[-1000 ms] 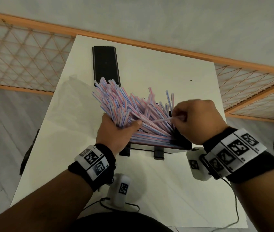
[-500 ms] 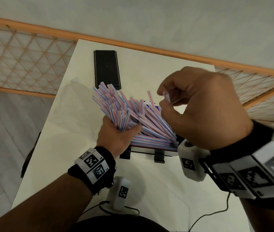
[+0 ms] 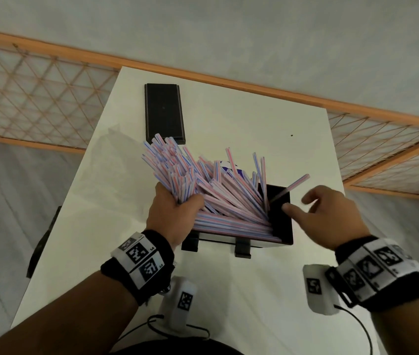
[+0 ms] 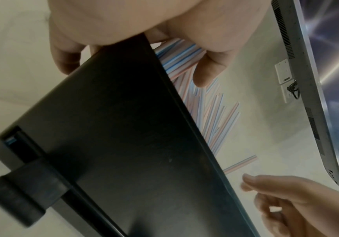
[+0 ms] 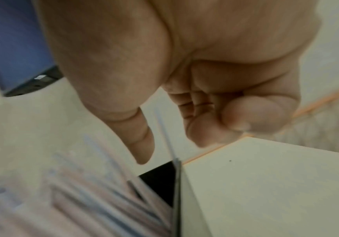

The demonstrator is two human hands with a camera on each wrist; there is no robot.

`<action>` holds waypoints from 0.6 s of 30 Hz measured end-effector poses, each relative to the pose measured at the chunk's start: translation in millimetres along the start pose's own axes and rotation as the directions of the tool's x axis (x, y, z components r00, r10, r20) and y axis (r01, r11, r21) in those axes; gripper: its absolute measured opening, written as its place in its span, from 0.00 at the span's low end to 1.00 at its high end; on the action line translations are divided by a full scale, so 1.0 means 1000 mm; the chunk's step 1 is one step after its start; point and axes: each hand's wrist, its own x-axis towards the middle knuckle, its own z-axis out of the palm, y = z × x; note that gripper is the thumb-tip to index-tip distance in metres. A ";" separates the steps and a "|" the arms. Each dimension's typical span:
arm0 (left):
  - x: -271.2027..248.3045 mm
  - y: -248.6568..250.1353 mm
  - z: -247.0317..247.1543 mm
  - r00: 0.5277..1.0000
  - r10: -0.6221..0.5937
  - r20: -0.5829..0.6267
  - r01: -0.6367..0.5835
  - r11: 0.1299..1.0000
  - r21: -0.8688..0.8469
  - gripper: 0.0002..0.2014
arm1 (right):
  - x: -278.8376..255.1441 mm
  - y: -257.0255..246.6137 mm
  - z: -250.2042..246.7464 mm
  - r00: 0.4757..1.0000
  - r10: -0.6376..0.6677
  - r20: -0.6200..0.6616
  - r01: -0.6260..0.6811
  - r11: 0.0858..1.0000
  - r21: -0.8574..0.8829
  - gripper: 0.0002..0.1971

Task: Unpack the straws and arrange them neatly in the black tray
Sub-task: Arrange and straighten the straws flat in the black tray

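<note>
Left hand (image 3: 175, 216) grips straws (image 3: 203, 185); no legible labels.

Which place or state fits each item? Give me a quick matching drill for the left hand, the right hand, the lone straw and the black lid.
Column 1:
1. left hand
2. right hand
3. lone straw
4. black lid

Column 2:
A. flat at the table's far end
B. grips the straw bundle
C. open beside the tray
D. leaning over the tray's right end

Pairs: 1-B, 2-C, 3-D, 4-A
</note>
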 end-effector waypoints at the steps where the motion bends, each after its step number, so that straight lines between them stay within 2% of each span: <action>1: 0.000 0.001 0.001 1.000 0.000 0.002 0.000 1.000 0.014 0.32 | 0.007 0.006 -0.001 0.998 0.058 0.019 -0.059 0.998 0.029 0.24; 3: -0.001 0.002 0.002 1.000 0.008 0.003 -0.008 0.999 0.039 0.31 | 0.024 0.007 0.002 0.997 0.015 0.076 -0.019 0.999 0.050 0.24; 6: -0.003 0.005 0.001 1.000 -0.003 0.003 0.003 0.999 0.043 0.30 | 0.038 -0.015 0.004 0.986 -0.141 0.087 0.137 0.989 0.052 0.11; 8: -0.004 0.007 -0.001 1.000 -0.016 0.006 0.016 0.999 0.037 0.31 | 0.037 -0.033 -0.006 0.971 -0.238 0.019 0.237 0.970 0.045 0.12; 11: -0.005 0.008 -0.003 1.000 -0.025 0.017 0.024 0.999 0.027 0.34 | 0.018 -0.051 -0.029 0.901 -0.422 -0.105 0.421 0.907 -0.026 0.16; 13: -0.004 0.007 -0.003 0.999 -0.032 0.032 0.031 0.999 0.025 0.34 | 0.004 -0.060 -0.034 0.868 -0.484 -0.109 0.483 0.875 -0.036 0.15; 15: -0.003 0.006 -0.004 0.999 -0.036 0.038 0.035 0.999 0.017 0.34 | 0.000 -0.063 -0.024 0.883 -0.465 -0.068 0.466 0.885 -0.004 0.12; 16: -0.003 0.006 -0.004 0.999 -0.038 0.038 0.037 0.999 0.014 0.35 | 0.002 -0.063 -0.015 0.910 -0.413 -0.031 0.413 0.911 -0.003 0.18; 18: -0.002 0.006 -0.004 0.999 -0.033 0.041 0.033 0.999 0.010 0.34 | 0.009 -0.057 0.004 0.957 -0.281 0.078 0.283 0.959 -0.025 0.41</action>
